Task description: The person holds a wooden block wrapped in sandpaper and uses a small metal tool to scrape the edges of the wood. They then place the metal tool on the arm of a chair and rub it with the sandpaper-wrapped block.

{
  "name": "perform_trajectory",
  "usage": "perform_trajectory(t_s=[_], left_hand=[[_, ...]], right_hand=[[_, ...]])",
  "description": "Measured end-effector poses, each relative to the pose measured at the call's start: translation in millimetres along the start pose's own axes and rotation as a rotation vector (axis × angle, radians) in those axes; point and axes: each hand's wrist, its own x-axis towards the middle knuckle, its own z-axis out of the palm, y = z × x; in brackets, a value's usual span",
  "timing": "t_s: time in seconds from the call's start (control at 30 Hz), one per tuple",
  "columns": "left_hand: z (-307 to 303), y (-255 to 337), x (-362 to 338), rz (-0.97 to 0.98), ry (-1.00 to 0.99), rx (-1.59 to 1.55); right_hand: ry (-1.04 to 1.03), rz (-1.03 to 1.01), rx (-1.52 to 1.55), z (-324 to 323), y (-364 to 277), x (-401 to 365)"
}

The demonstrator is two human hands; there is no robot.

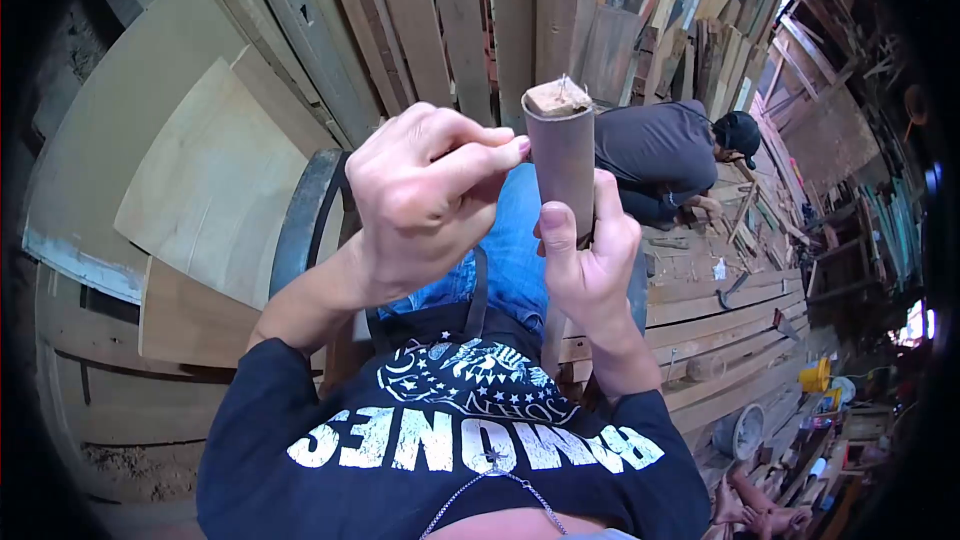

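Upright in front of my chest is a wooden block (pixel 556 98) with a grey-brown sheet (pixel 563 165) curved round it, which looks like sandpaper. Thin fibres or nails stick up from the block's top; they are too small to tell. My right hand (pixel 595 258) grips the wrapped block low down, thumb on the near side. Beside the sheet's left edge, my left hand (pixel 425 195) is closed, thumb and forefinger pinched together. Whatever lies in that pinch, if anything, cannot be made out.
Tall planks (pixel 450 20) lean ahead of me, and plywood sheets (pixel 215 180) stand at left. A co-worker (pixel 655 155) crouches at right among wood scraps. A hammer-like tool (pixel 733 290), a bucket (pixel 740 430) and a yellow container (pixel 815 376) lie farther right.
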Motion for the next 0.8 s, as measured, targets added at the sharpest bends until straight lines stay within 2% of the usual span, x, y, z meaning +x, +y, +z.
perform_trajectory(t_s=[0.07,0.13,0.27,0.4,0.53,0.67,0.8], left_hand=[[1.8,-1.8,-1.4,-0.024,0.007,0.001],[6.9,-8.4,0.0,-0.036,0.016,0.034],[14.6,-20.0,0.1,-0.095,-0.031,0.041],[19.2,-26.4,-2.0,-0.188,-0.077,0.002],[15.0,-25.4,-1.4,-0.130,-0.082,-0.014],[1.6,-17.4,0.7,-0.021,-0.036,0.026],[-11.7,-3.0,7.4,-0.105,-0.013,0.066]], right_hand=[[-0.013,-0.002,0.002,-0.1,-0.5,1.3],[-0.054,0.100,-0.056,-2.8,-5.2,8.2],[-0.043,-0.002,-0.127,1.6,9.4,15.6],[-0.054,0.032,-0.099,3.9,20.1,18.0],[-0.073,0.069,-0.157,2.9,20.4,15.6],[-0.032,0.020,-0.072,4.8,11.9,11.6],[-0.030,-0.063,-0.078,5.8,1.8,7.4]])
